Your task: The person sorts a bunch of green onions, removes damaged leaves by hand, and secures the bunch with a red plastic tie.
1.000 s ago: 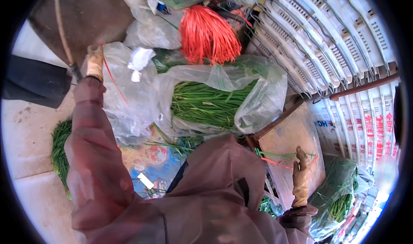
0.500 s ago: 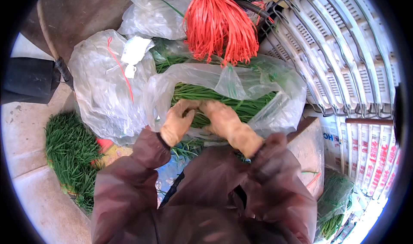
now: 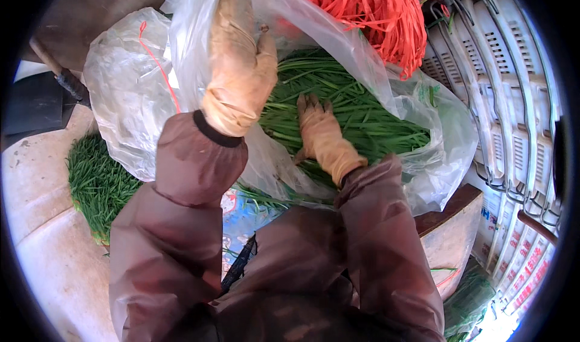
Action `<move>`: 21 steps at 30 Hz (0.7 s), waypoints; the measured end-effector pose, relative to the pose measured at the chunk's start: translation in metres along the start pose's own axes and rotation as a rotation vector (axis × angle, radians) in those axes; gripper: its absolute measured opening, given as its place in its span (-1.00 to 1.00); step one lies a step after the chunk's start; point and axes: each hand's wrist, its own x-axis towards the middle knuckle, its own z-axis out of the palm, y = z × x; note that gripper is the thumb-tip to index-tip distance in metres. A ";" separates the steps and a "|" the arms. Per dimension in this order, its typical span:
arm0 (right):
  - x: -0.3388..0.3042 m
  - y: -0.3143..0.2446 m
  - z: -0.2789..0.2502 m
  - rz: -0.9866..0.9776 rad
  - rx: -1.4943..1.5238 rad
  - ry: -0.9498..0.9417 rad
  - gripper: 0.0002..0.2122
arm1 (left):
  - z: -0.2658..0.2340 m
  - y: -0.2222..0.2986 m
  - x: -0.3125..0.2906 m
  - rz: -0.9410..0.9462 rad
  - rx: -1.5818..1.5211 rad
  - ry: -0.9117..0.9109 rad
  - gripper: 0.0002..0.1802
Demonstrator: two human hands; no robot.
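Observation:
Both my hands wear tan work gloves. My left hand (image 3: pixel 238 70) is raised against the lifted side of a large clear plastic bag (image 3: pixel 417 173). Its fingers point away from me with the thumb apart, and film hangs around the fingertips. Inside the bag lies a heap of long, flat green leaves (image 3: pixel 368 109) that look like garlic chives. My right hand (image 3: pixel 323 134) rests on these leaves, palm down with fingers spread.
Red plastic strips (image 3: pixel 374 10) hang at the far side. Another clear bag (image 3: pixel 118 100) stands left, above a bundle of green leaves (image 3: pixel 99 188) on the pale ground. Stacked white crates (image 3: pixel 501 58) with metal handles line the right, beside a wooden board's edge (image 3: pixel 450 209).
My hands were close together at the bag's opening. My left hand has moved up and away with the film; my right has spread onto the leaves. The bag's opening is wider.

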 end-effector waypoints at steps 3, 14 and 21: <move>-0.004 -0.024 0.054 0.124 -0.118 0.236 -0.18 | -0.006 0.033 0.009 -0.156 -0.047 -0.043 -0.27; 0.002 -0.021 0.064 0.250 0.030 0.243 -0.49 | -0.018 0.038 -0.008 0.181 0.505 -0.049 -0.30; -0.021 -0.011 0.047 0.162 0.234 0.080 -0.47 | -0.024 0.050 -0.018 0.059 0.487 -0.092 -0.31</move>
